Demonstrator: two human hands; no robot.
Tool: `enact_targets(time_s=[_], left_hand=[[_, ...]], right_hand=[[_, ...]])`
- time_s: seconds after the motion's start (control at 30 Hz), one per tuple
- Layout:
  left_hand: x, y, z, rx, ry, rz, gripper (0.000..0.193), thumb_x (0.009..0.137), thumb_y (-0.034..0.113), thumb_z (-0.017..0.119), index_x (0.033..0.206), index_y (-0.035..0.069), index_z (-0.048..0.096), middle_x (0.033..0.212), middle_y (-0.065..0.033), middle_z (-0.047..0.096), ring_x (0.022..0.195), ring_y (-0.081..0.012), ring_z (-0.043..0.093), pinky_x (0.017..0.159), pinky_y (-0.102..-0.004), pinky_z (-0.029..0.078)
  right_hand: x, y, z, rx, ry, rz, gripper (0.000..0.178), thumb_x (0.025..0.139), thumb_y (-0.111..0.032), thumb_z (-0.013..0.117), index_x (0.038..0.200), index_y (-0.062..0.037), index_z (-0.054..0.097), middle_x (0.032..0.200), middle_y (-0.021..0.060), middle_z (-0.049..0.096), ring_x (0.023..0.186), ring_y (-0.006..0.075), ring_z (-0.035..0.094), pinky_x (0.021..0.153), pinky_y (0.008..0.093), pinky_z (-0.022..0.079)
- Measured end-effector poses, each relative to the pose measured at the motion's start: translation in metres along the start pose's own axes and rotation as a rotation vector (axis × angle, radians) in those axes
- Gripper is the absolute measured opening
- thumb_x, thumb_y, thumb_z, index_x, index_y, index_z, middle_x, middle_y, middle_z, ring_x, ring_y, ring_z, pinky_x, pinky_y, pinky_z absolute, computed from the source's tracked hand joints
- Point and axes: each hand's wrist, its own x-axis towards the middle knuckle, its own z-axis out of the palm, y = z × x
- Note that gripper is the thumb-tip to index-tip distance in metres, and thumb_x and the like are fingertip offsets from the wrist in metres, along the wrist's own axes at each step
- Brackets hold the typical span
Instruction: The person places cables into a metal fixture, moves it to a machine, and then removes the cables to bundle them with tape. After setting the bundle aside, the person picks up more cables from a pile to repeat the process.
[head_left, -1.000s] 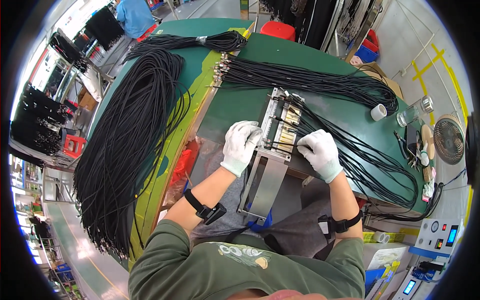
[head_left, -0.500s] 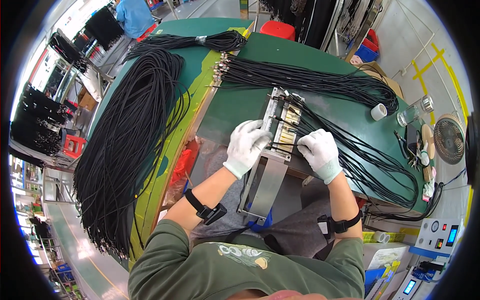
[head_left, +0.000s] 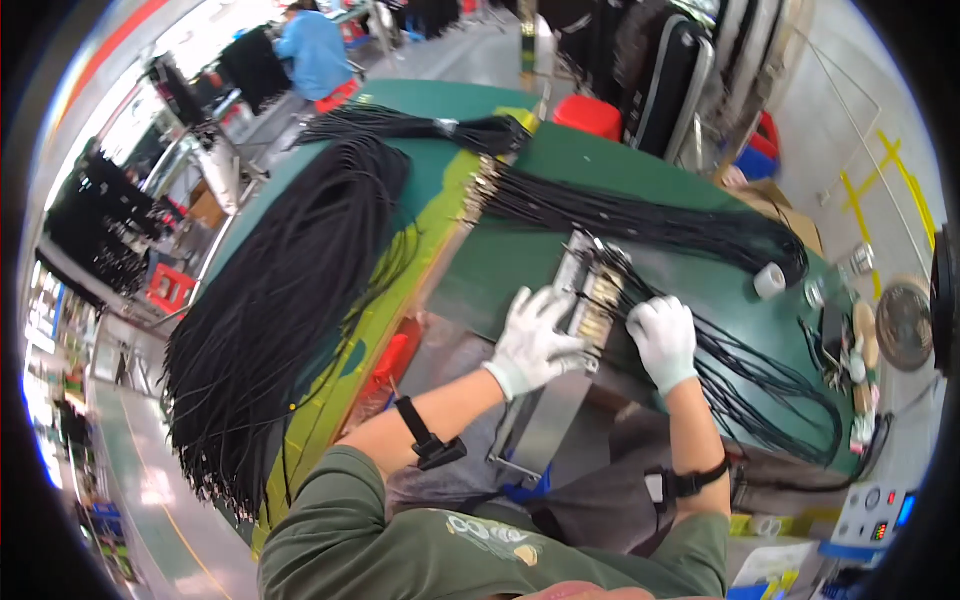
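Observation:
A narrow metal fixture point(head_left: 571, 266) with a row of cream-coloured blocks point(head_left: 597, 312) stands at the table edge before me. Black cables point(head_left: 740, 355) run from its far part to the right and loop back near the table's right edge. My left hand point(head_left: 538, 342), in a white glove, lies at the fixture's left side with its fingers spread, the thumb over its near end. On the other side, my gloved right hand point(head_left: 664, 342) is closed, fingertips curled beside the blocks and above the cables. What it holds, if anything, is hidden.
A big heap of black cables point(head_left: 280, 280) covers the left table; a tied bundle point(head_left: 400, 130) lies beyond it. Another cable bundle point(head_left: 640, 212) stretches across the far side. At right are a white roll point(head_left: 769, 281), a glass jar point(head_left: 818, 291) and a fan point(head_left: 904, 325).
My view has tilted, so the scene sits lower in the picture. The left hand's fingers have spread from their bent position at the fixture. My right hand has curled up more tightly.

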Motion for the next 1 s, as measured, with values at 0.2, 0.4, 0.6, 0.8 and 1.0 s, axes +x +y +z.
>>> enact_targets(time_s=[0.2,0.4,0.6,0.8,1.0], left_hand=[[0.000,-0.002,0.010,-0.254,0.287,-0.233,0.029,0.080,0.044,0.071,0.082,0.015,0.073,0.126,-0.0135,0.064,0.121,-0.0355,0.054,0.108,-0.0511,0.036],[0.005,-0.004,0.005,-0.233,0.308,-0.173,0.024,0.079,0.032,0.074,0.079,0.009,0.068,0.119,-0.0147,0.067,0.114,-0.0353,0.059,0.101,-0.0452,0.044],[0.006,-0.006,0.012,-0.305,0.368,-0.145,0.016,0.077,0.021,0.076,0.080,0.008,0.067,0.117,-0.0122,0.068,0.114,-0.0344,0.060,0.100,-0.0451,0.045],[0.002,-0.001,0.009,-0.333,0.387,-0.074,0.015,0.077,0.017,0.076,0.080,0.007,0.065,0.114,-0.0099,0.069,0.114,-0.0338,0.060,0.100,-0.0451,0.046],[-0.001,0.006,0.001,-0.404,0.391,0.004,0.016,0.077,0.017,0.076,0.082,0.007,0.065,0.113,-0.0099,0.069,0.113,-0.0346,0.060,0.097,-0.0455,0.047]], right_hand=[[-0.003,-0.018,-0.006,0.117,-0.053,-0.079,0.011,0.074,-0.018,0.075,0.077,-0.0164,0.065,0.082,0.0042,0.062,0.086,0.0269,0.057,0.076,0.0399,0.043],[0.000,-0.013,-0.004,0.041,-0.094,-0.001,0.011,0.074,-0.018,0.076,0.080,-0.0159,0.067,0.082,0.0039,0.063,0.087,0.0273,0.057,0.078,0.0399,0.043],[0.006,-0.025,-0.011,0.162,-0.017,-0.157,0.016,0.071,-0.020,0.078,0.082,-0.0144,0.068,0.083,0.0035,0.064,0.090,0.0272,0.058,0.079,0.0396,0.043],[0.011,-0.047,-0.005,0.283,-0.009,-0.210,0.017,0.071,-0.021,0.078,0.083,-0.0121,0.068,0.080,0.0049,0.065,0.084,0.0290,0.060,0.075,0.0412,0.045],[0.007,-0.058,-0.008,0.468,-0.065,-0.215,0.018,0.072,-0.023,0.078,0.080,-0.0099,0.068,0.076,0.0084,0.066,0.077,0.0320,0.061,0.068,0.0442,0.046]])
